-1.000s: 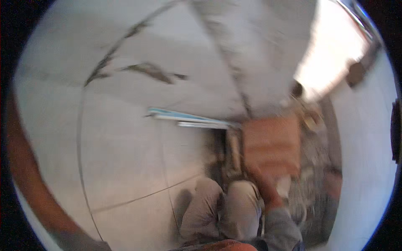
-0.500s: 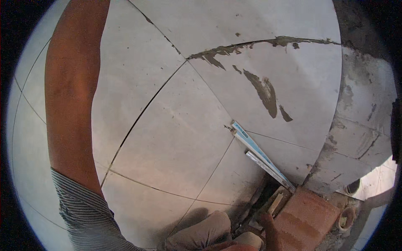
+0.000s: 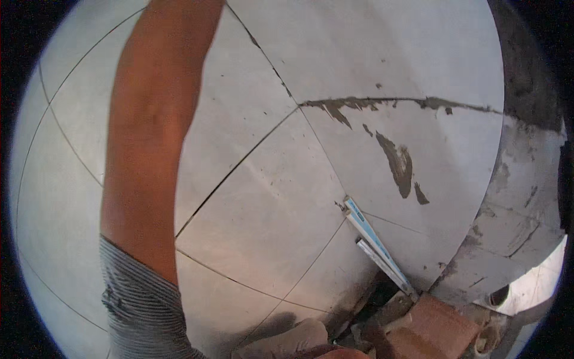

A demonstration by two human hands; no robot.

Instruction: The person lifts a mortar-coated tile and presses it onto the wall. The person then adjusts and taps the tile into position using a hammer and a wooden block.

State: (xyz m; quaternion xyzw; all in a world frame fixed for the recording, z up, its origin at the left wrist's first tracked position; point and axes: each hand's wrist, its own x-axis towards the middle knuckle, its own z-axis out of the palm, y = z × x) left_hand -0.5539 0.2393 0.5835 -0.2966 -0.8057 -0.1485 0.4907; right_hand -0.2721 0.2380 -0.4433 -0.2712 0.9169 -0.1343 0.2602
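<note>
1. Red-brown block [image 3: 439, 323] sits low on the right, near the lower edge of what I can see, just beside the ends of the long strips.
2. The right hand [image 3: 375, 341] is at the block's left side, half lost in shadow; it seems to touch it, but I can't tell whether the fingers are curled around anything or loose.
3. The left arm [image 3: 146, 143] reaches away up the left side, its grey striped sleeve [image 3: 143, 299] pushed below the elbow. The left hand is out of sight, so I can't say what it holds.
4. Pale tiles [image 3: 251, 209] lie edge to edge in front; I judge this stretch to be laid.
5. One seam [image 3: 412, 102] carries grey paste along much of its length, while another line [image 3: 239, 170] shows thin and dark, apparently without any. A thick smear [image 3: 399, 164] lies uncleaned on a tile, so the surface looks unfinished to me.
6. The blue-and-white strips [image 3: 371, 233] and a metal strip [image 3: 382, 263] rest slantwise on the tiles, apart from both arms.
7. A bent knee [image 3: 293, 341] shows at the bottom, left of the block.
</note>
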